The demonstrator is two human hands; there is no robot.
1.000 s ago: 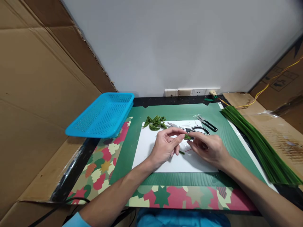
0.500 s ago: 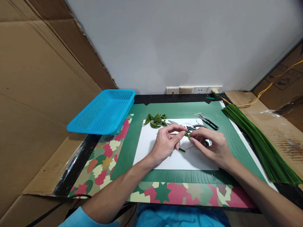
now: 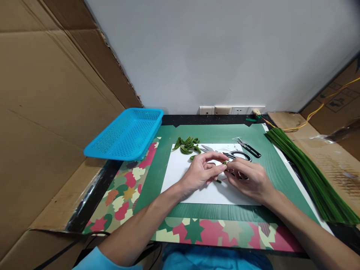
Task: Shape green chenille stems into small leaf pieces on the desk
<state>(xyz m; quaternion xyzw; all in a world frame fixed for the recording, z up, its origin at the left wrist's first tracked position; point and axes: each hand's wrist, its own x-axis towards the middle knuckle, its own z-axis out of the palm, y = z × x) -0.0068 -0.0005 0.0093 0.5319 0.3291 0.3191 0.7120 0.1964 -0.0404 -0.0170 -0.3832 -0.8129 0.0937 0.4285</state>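
Note:
My left hand (image 3: 200, 173) and my right hand (image 3: 251, 177) meet above the white paper (image 3: 177, 180). Thumb and fingertips of both pinch a small bent piece of green pipe cleaner (image 3: 224, 163), mostly hidden by the fingers. A short green end (image 3: 218, 181) shows beneath my left hand; whether it joins the pinched piece, I cannot tell. Just behind my hands lie scissors (image 3: 207, 148) with black-and-white handles, partly covered. A pile of curled green pipe cleaner pieces (image 3: 186, 144) rests at the paper's back left corner, with one more piece (image 3: 192, 158) near my left knuckles.
Black thread snips (image 3: 250, 149) lie at the back right. A long bundle of green pipe cleaners (image 3: 306, 172) runs along the right edge. At the left stands a blue perforated basket (image 3: 123, 154). Cardboard (image 3: 56, 112) walls the left side; sockets (image 3: 223, 110) line the wall behind.
My right hand has closed in against the left fingertips, its fingers more curled. The pinched piece is now more hidden. The view has shifted slightly.

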